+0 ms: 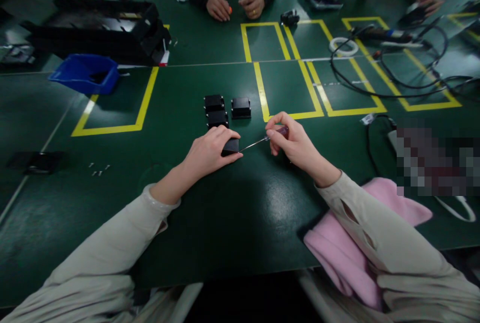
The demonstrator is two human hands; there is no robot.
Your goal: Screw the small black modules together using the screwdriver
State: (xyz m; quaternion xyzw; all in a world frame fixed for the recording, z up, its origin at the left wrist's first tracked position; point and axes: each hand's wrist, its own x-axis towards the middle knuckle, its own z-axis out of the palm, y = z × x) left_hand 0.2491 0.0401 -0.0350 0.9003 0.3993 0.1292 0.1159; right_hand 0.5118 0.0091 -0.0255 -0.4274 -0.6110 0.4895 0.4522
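My left hand (210, 150) presses down on a small black box (230, 147) lying on the green table (225, 213). My right hand (294, 140) grips a screwdriver (262, 140) with a reddish handle; its metal tip points left and meets the box's right side. Just beyond stand three more small black boxes: one (214, 102), another (217, 118) right behind my left hand, and a third (240, 107) to their right.
A blue bin (85, 73) and a large black tray (101, 30) sit far left. Loose screws (98, 169) lie at left. Black cables (393, 70) spread far right, and pink cloth (348, 248) lies under my right arm. Other people's hands (236, 6) rest across the table.
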